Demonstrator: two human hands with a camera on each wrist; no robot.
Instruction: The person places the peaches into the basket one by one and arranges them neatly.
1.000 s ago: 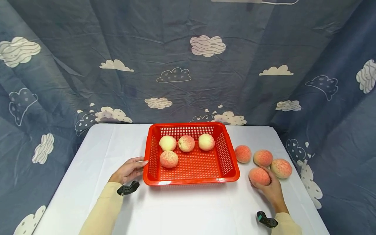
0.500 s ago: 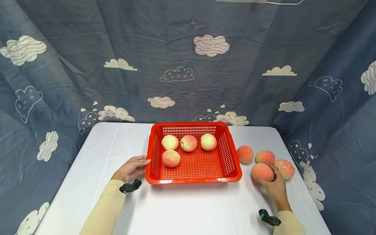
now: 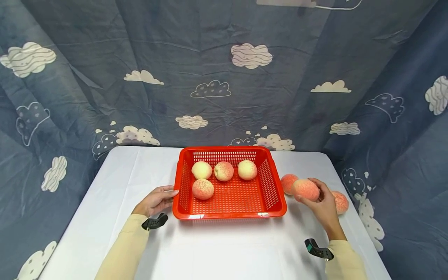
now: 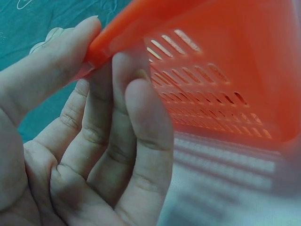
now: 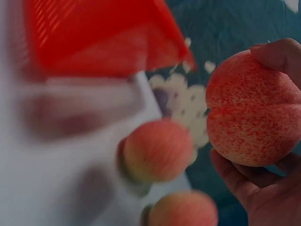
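Observation:
My left hand (image 3: 156, 202) pinches the left rim of a red plastic basket (image 3: 231, 215); in the left wrist view the thumb lies over the rim and the fingers (image 4: 150, 115) curl beneath it. Inside the basket sit several peaches, among them a reddish one (image 3: 203, 189) near the left wall. To the right of the basket, my right hand (image 3: 326, 208) grips a pink-red peach (image 3: 305, 189) between thumb and fingers, raised over the table. The right wrist view shows this peach (image 5: 254, 110) close up, a crease running across it.
A peach (image 3: 288, 182) lies by the basket's right side, partly behind the held one. Another peach (image 3: 340, 202) sits right of my hand, near the edge of the white-covered table (image 3: 224, 252). A dark cloud-print curtain (image 3: 210, 112) hangs behind.
My right hand has lifted the peach off the table and carried it up and left toward the basket; it now covers another peach there. The left hand keeps its hold on the rim.

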